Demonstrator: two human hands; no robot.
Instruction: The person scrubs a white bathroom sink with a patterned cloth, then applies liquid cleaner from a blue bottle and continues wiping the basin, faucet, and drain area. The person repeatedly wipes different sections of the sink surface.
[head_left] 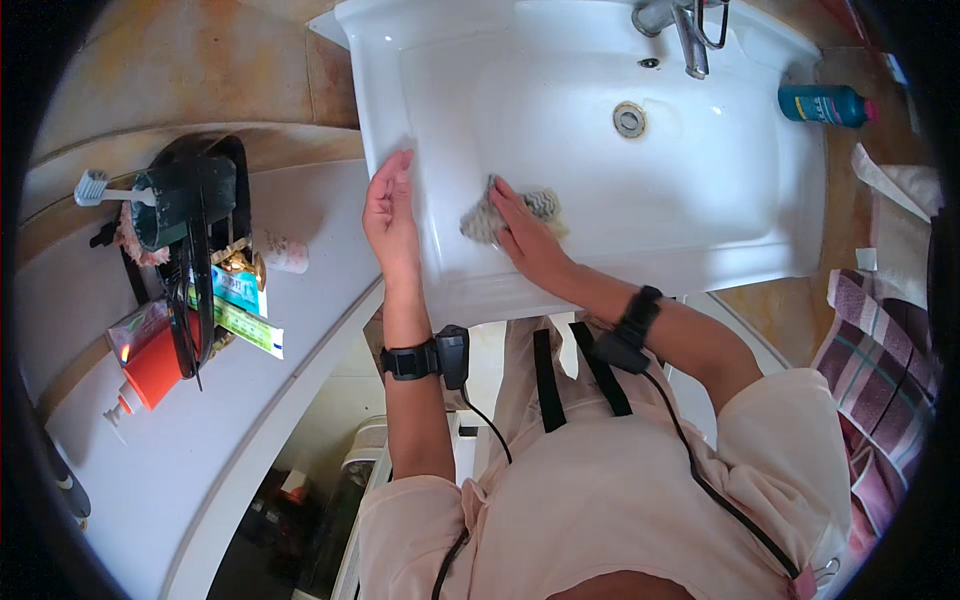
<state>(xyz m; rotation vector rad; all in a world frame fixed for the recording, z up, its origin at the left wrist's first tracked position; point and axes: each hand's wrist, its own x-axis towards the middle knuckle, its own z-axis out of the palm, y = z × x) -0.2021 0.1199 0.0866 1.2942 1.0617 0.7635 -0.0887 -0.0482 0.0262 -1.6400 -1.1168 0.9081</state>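
Note:
A white washbasin (pixel 540 75) lies before me. Low in its left half, a crumpled grey-and-cream patterned cloth (pixel 482 222) lies against the basin surface. My right hand (pixel 533 240) is on top of this cloth, fingers pressed over it and pointing up and left; part of the cloth is hidden beneath the palm. At the basin's left rim rests my left hand (pixel 392 215), its fingers extended and slightly bent, with nothing visible in it. Both wrists carry black strapped devices with cables.
A chrome faucet (pixel 690 40) stands at the back, beyond the drain (pixel 629 120). On the right rim lies a teal bottle (pixel 822 104) with a pink cap. Left of the basin, a black holder (pixel 205 190) carries a toothbrush (pixel 115 192) and tubes. A plaid towel (pixel 880 370) hangs right.

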